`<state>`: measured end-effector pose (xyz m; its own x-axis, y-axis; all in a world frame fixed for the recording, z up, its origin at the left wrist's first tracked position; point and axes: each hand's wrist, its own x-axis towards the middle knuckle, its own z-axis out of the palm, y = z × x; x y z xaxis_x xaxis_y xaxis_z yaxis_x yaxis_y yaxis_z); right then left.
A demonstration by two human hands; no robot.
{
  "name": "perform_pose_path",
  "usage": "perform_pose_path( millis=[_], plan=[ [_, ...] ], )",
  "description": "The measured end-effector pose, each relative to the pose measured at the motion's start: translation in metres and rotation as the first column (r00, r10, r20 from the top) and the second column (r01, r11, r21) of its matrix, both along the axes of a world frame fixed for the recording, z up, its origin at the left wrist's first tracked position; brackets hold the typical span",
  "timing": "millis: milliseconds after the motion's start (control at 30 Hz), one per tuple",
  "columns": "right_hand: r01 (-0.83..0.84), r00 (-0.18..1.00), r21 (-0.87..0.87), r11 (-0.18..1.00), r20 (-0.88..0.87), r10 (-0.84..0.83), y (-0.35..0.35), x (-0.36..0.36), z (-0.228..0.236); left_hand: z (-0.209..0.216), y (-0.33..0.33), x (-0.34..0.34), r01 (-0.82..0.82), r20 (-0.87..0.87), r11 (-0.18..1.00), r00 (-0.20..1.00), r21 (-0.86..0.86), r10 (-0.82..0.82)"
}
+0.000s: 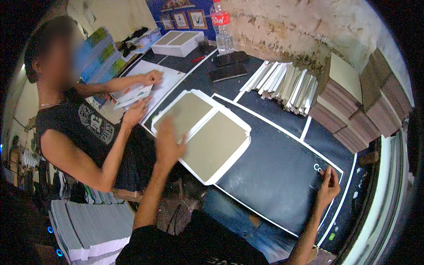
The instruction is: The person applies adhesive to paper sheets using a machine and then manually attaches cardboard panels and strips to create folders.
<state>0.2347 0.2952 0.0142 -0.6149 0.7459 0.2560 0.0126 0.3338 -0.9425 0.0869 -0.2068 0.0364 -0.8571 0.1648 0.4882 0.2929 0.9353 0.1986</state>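
Observation:
A cover blank (214, 140) lies before me on the black mat, two grey-brown boards on a white sheet with its edges folded in over them. My left hand (170, 143) is over its left part, blurred by motion, the thumb apart from the fingers; I cannot tell whether it touches the board. Over at the mat's right end, my right hand (329, 187) has its fingertips drawn together close to the white border line. Whatever they may pinch is hidden.
Paper strips (282, 86) lie behind the cover, beside brown board stacks (340, 97). Farther back are a phone (227, 73), a plastic bottle (224, 33) and a pile of covers (179, 43). At left a co-worker (79, 128) handles a printed sheet (134, 96). Books (90, 227) stand lower left.

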Motion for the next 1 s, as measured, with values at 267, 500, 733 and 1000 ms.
perform_pose_path(
  millis=[267, 500, 733, 1000],
  plan=[
    [-0.007, 1.0, 0.067, 0.998, 0.009, 0.006, -0.003, -0.002, -0.003, -0.035, 0.091, -0.018, -0.192, 0.266, 0.98, 0.943, -0.052, 0.199],
    [0.074, 0.997, 0.2, 0.977, -0.034, -0.069, 0.006, 0.0, -0.017, -0.028, 0.124, -0.024, -0.161, 0.163, 0.987, 0.973, -0.018, 0.162],
    [0.101, 0.988, 0.057, 0.993, -0.124, -0.093, 0.033, 0.008, -0.034, 0.002, 0.353, 0.027, 0.207, 0.246, 0.331, 0.35, 0.921, -0.904],
    [-0.112, 0.979, -0.199, 0.973, -0.191, 0.074, 0.063, 0.001, -0.017, -0.076, 0.471, 0.039, 0.4, -0.267, -0.114, 0.351, 0.91, -0.898]
  ],
)
